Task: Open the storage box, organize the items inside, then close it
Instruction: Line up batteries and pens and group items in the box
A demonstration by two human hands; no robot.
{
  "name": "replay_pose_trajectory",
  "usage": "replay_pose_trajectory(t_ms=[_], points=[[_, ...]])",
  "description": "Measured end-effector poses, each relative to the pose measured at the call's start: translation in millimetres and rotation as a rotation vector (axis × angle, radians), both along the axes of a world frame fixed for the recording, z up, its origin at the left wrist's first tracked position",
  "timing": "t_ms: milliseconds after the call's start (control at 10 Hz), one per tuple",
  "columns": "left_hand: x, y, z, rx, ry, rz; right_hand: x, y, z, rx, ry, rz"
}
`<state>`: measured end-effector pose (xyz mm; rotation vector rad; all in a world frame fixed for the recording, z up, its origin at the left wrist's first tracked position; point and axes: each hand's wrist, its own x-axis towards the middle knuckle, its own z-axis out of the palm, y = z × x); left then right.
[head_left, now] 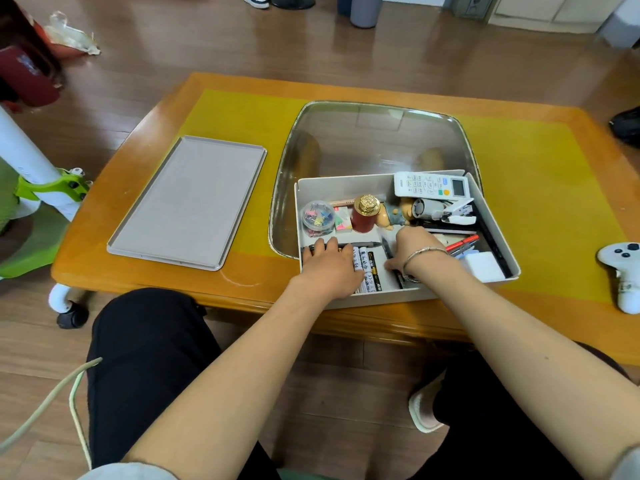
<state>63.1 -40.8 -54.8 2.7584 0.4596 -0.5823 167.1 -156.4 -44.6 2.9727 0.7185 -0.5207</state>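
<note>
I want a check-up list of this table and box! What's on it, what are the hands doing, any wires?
Surface: wooden table with a yellow mat and a glass panel.
Job's things: open storage box; its lid lies flat on the table, apart from the box on its left side.
In the box: batteries, clip tub, red jar, remote, stapler, pens.
Clutter: white game controller at the table's right edge.
Grips: left hand rests on the batteries, fingers fairly straight; right hand reaches among the pens, its fingers hidden.
Cables: pale cord over the floor, lower left.
Surroundings: wooden floor, green and white stand on the left.
</note>
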Motion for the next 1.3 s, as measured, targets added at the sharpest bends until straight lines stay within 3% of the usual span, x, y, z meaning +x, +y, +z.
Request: replay_pose_trajectory(t_ms=[100, 300, 400, 500, 600, 700, 900, 1100, 1300], points=[[0.0, 0.6, -0.3, 0.002, 0.003, 0.002, -0.3, 1.8, -3.2, 0.030, 0.017, -0.015], [-0.4, 0.7, -1.0, -0.002, -0.008, -0.002, 11.3, -23.4, 13.1, 0.350, 0.055, -0.114], [-0.8, 0.7, 0.6, -0.012, -0.007, 0.008, 12.5, -35.1, 29.5, 0.455, 0.137, -0.044], [-2.7, -0.2, 4.2, -0.113, -0.185, 0.083, 8.4, -40.2, 33.9, 0.491, 0.299, 0.080], [-4.8, 1.0, 9.4, -0.184, -0.429, 0.161, 1.1, -39.3, 28.7, 0.452, 0.391, 0.178], [-6.0, 5.0, 8.1, -0.143, -0.451, 0.106, 7.7, -41.6, 27.7, 0.405, 0.265, 0.223], [-6.3, 5.5, -0.2, -0.109, -0.276, -0.108, 28.0, -59.0, 31.6, 0.013, -0.033, 0.338], [-4.4, 6.4, -2.4, -0.135, -0.169, -0.126, 25.5, -41.8, 20.8, -0.199, -0.054, 0.545], [-7.7, 5.6, -3.5, -0.190, -0.218, -0.113, 20.0, -32.0, 12.5, -0.360, -0.174, 0.659]])
